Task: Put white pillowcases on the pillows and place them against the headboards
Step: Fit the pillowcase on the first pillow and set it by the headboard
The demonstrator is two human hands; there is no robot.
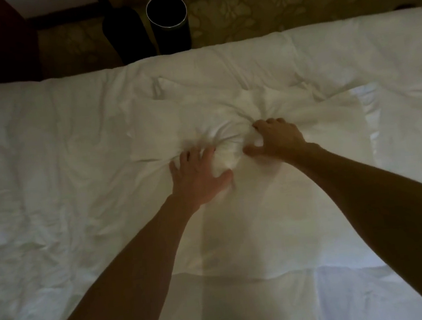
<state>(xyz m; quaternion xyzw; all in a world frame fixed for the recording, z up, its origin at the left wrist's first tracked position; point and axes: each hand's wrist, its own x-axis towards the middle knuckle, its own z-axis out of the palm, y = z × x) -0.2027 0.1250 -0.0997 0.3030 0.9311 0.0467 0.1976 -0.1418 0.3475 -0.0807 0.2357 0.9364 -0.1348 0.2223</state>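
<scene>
The white pillow lies on the bed straight ahead, seemingly lengthwise away from the person, with the left hand and the slightly farther right hand side by side, fingers curled, each clutching bunched pillowcase over its far half.

Left hand, right hand gripping bunched white pillowcase, on bed
</scene>
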